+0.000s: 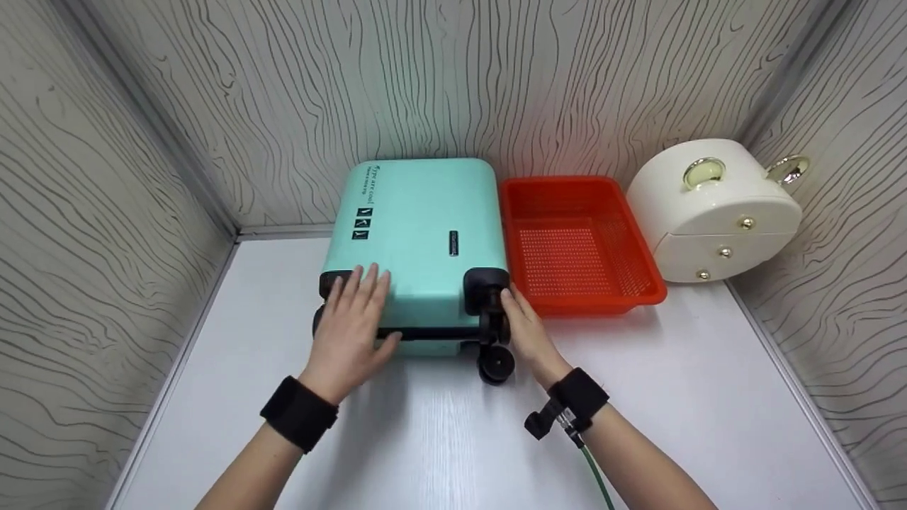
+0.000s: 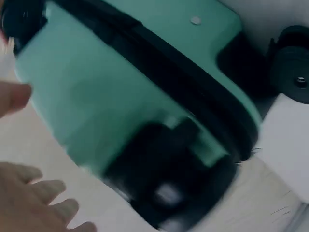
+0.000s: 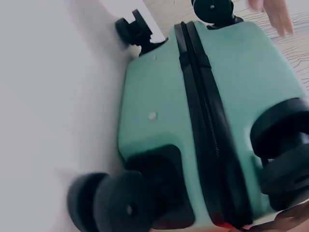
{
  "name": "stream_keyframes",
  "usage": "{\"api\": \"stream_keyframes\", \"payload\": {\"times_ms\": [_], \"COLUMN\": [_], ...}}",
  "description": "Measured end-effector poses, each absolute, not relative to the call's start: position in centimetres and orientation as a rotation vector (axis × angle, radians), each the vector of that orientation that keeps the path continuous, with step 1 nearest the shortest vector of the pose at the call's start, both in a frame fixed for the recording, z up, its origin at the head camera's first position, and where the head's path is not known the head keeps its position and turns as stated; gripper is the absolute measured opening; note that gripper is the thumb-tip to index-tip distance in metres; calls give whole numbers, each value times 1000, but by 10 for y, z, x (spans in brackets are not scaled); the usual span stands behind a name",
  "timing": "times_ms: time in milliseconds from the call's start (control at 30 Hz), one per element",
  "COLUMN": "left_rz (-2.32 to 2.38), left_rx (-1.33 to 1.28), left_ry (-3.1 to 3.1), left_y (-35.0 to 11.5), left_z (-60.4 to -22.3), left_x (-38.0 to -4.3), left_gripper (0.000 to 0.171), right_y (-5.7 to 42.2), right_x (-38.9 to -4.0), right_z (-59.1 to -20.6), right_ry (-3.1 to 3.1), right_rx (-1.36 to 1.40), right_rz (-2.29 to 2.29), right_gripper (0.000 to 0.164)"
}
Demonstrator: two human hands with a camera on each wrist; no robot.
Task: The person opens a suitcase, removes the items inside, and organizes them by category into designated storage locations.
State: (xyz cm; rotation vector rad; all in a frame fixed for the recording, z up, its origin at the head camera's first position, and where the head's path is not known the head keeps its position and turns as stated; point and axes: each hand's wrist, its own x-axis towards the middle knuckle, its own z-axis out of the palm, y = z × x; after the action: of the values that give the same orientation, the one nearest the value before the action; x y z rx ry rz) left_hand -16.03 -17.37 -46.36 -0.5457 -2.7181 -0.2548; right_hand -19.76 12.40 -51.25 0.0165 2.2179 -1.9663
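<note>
A mint-green hard-shell suitcase (image 1: 425, 212) lies flat on the white table, its wheeled end toward me. My left hand (image 1: 351, 329) is over its near left corner with fingers spread and straight. In the left wrist view, the fingertips (image 2: 65, 210) show beside the shell, with a gap from it. My right hand (image 1: 528, 329) is at the near right corner, its extended fingers along the side by a black double wheel (image 1: 496, 365). The right wrist view shows the zipper (image 3: 212, 133) running between the two shell halves; part of the right hand (image 3: 285, 222) appears at the lower edge.
A red plastic basket (image 1: 648, 294) stands close against the suitcase's right side. Farther right is a cream rounded case (image 1: 680, 205) with gold knobs. Wood-grain panels (image 1: 453, 78) enclose the table at the back and sides. A green cable (image 1: 599, 474) trails from the right wristband.
</note>
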Motion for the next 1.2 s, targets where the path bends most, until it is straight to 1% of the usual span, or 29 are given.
{"api": "stream_keyframes", "payload": {"times_ms": [67, 167, 300, 467, 633, 1033, 1200], "left_rz": [-104, -9, 16, 35, 22, -47, -77], "left_rx": [-584, -567, -509, -478, -469, -397, -352], "left_ry": [-2732, -2730, -2692, -2656, -2647, -2589, -2512], "left_y": [-161, -149, -142, -140, -140, -146, -150], "left_z": [-470, -481, -494, -505, -507, -508, -510], "left_x": [-159, -162, -167, -171, -171, -174, -177], "left_gripper": [102, 108, 109, 115, 124, 127, 128], "right_y": [122, 120, 121, 124, 125, 126, 124], "right_x": [-197, -197, -197, -197, -197, -192, -188], "right_z": [-514, -515, -515, -513, -509, -478, -463], "right_ry": [2177, 2077, 1921, 1782, 1721, 1591, 1623], "right_rx": [31, 22, 60, 131, 125, 36, -45], "right_rz": [-1997, -2083, -2194, -2282, -2340, -2457, -2504], "right_gripper": [76, 73, 67, 70, 69, 73, 70]}}
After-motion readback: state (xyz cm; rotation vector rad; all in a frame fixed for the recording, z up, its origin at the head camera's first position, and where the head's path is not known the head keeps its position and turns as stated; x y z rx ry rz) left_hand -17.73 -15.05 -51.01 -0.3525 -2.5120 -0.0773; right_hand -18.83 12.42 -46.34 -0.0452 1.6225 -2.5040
